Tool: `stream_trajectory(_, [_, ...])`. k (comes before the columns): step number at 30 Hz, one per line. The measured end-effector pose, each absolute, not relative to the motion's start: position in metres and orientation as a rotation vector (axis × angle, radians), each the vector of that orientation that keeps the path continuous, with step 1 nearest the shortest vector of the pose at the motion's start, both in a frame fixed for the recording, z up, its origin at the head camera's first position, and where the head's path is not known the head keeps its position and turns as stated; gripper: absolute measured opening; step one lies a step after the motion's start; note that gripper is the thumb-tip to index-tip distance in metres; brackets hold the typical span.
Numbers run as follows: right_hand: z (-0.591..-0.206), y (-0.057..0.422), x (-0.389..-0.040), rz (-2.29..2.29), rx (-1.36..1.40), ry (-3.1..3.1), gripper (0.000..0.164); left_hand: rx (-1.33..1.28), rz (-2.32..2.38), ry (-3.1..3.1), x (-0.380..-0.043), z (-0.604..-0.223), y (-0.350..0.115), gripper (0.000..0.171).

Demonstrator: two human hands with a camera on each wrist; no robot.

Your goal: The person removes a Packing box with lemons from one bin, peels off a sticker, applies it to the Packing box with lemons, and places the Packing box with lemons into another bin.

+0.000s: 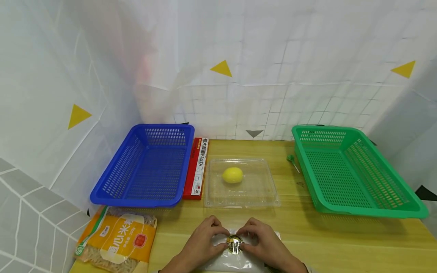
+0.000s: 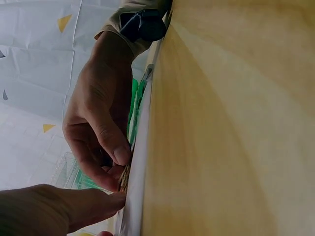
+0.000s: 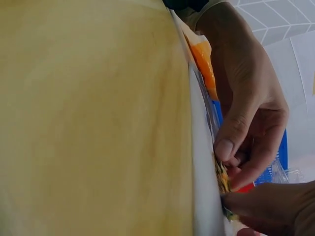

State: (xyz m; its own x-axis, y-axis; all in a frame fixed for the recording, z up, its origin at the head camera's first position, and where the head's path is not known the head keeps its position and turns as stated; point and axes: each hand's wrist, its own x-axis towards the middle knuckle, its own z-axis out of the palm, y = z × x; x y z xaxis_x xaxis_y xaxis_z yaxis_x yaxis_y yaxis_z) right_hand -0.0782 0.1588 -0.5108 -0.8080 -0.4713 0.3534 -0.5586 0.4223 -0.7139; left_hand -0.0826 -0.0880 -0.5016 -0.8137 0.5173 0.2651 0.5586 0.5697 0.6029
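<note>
Wooden worktop (image 1: 358, 244), white wall (image 1: 266, 49) behind. At the near side, a shiny pale bag (image 1: 235, 262) with a round sticker (image 1: 234, 244). Either side of the sticker, left hand (image 1: 206, 239) and right hand (image 1: 265, 240) touching with bent fingers; cannot tell if pinching in either grip. Farther back, a clear tray (image 1: 259, 189) with a lemon (image 1: 233, 175).

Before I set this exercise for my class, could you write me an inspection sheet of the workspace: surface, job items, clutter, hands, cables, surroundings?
Surface: wood-grain tabletop.
Job items: white plastic package with a round black-and-gold label.
Clutter: blue basket; red pasta box beside it; clear container with a lemon; green lollipop beside the green basket; orange packet, near left.
Hands: left hand and right hand flank the label, fingertips at its edges; whether they pinch is unclear.
Cables: nothing seen.
Surroundings: white sheeting with yellow triangles.
</note>
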Motion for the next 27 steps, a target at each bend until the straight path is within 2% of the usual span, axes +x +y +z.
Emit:
stream_trajectory(8, [-0.509, 0.152, -0.072, 1.566, 0.861, -2.497, 0.025, -0.94, -1.078, -2.689, -0.082, -0.503, -0.088, 0.025])
stream_trajectory(18, [-0.5, 0.151, -0.07, 1.725, 0.723, -2.589, 0.012, -0.944, -1.1, -2.681, -0.082, -0.503, -0.087, 0.01])
stream_trajectory(27, [-0.487, 0.155, -0.071, 1.79, 0.666, -2.522, 0.01, -0.996, -1.409, -2.547, -0.084, -0.499, -0.085, 0.012])
